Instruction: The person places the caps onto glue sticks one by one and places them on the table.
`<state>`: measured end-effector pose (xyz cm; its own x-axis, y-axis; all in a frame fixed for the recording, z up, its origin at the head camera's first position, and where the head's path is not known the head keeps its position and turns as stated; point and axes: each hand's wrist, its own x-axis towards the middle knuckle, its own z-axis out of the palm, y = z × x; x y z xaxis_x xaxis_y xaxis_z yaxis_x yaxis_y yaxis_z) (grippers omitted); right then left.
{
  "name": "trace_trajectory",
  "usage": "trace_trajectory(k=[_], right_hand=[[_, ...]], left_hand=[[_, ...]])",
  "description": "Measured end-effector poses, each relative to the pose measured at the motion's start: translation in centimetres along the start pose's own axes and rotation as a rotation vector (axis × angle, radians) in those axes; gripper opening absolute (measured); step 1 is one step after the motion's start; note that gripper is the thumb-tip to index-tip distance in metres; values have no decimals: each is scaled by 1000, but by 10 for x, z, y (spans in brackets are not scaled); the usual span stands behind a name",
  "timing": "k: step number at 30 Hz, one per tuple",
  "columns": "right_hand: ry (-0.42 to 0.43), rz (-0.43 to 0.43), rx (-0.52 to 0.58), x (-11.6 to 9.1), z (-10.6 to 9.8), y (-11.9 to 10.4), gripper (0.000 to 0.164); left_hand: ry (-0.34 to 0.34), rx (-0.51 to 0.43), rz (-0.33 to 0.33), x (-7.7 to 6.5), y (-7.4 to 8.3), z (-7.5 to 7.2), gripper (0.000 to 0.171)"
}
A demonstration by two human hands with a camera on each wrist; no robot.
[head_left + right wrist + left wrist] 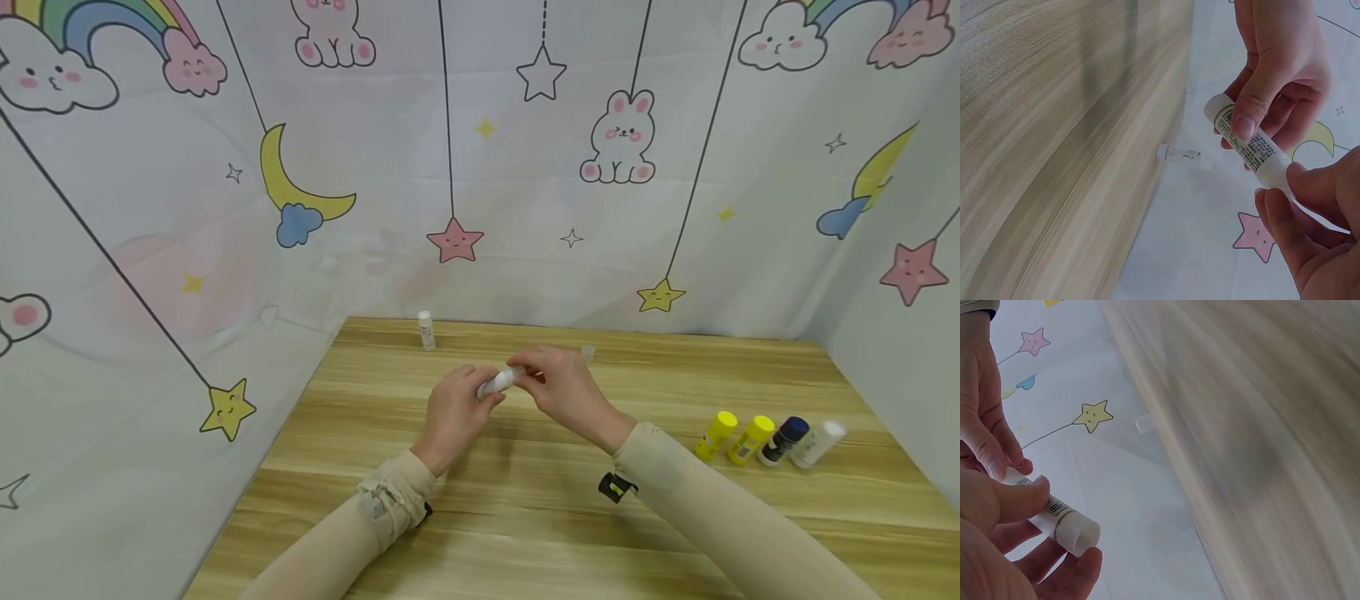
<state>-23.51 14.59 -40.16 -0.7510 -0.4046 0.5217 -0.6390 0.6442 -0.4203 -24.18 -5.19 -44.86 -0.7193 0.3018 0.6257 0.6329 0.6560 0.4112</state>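
A white glue stick (497, 383) with a printed label is held up over the middle of the table, tilted. My left hand (457, 408) grips its barrel, the thumb lying along the label (1259, 149). With thumb and fingertips, my right hand (564, 390) pinches the other end of the stick, covering most of that end. The end nearer the left palm shows as a pale round base (1079, 534) in the left wrist view.
Another white glue stick (426, 331) stands at the back left. A small translucent cap (588, 352) lies behind my right hand. At the right stand two yellow glue sticks (716, 436), a dark blue one (783, 441) and a white one (817, 444). A printed curtain (510, 283) hangs behind the table.
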Motion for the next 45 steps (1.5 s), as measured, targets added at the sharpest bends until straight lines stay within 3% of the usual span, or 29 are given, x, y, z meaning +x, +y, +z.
trace_trajectory(k=[16,23,27,31,38,45], right_hand=[[-12,34,-38,-1,-4,-3,20],[-51,119,64,-6,-9,9,21],[-61,157,100,-10,-16,13,23],[-89,161,81,-15,-20,18,20],[-155,157,-21,-31,-21,27,18],[-177,133,-68,-43,-27,33,17]], left_hand=[[58,131,75,3,13,0,27],[-27,52,66,5,10,4,31],[-67,-33,20,10,3,2,36],[-55,-86,-51,19,-8,-4,35],[-37,-114,-199,31,-30,-14,27],[-25,-89,-280,43,-51,-14,28]])
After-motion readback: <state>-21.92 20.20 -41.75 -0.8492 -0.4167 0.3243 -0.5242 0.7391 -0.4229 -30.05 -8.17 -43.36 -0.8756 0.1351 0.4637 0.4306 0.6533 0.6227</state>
